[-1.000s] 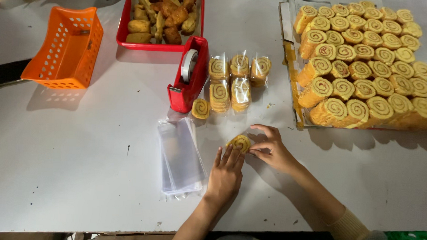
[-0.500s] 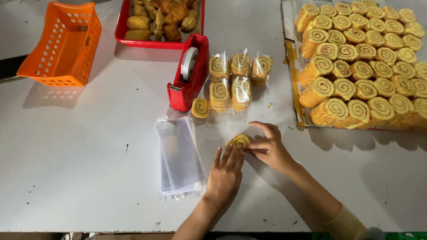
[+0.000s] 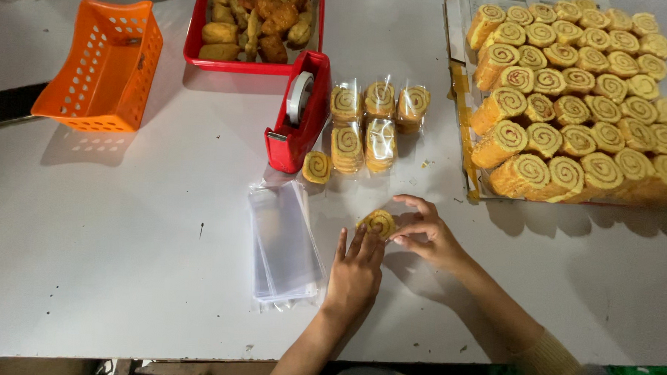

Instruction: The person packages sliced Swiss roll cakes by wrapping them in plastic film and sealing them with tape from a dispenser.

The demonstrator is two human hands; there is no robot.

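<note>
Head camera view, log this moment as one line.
left hand: touching round yellow swirl roll slice | right hand: gripping slice | beside: stack of clear plastic bags | surface: white table

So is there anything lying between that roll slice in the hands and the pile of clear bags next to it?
Nothing visible. The roll slice sits between the left hand and right hand, both touching it. Only bare white table shows between it and the clear bags just to its left.

Bare table (image 3: 125,224) lies left; tape dispenser (image 3: 298,112) and bag stack (image 3: 283,241) crowd ahead.
</note>
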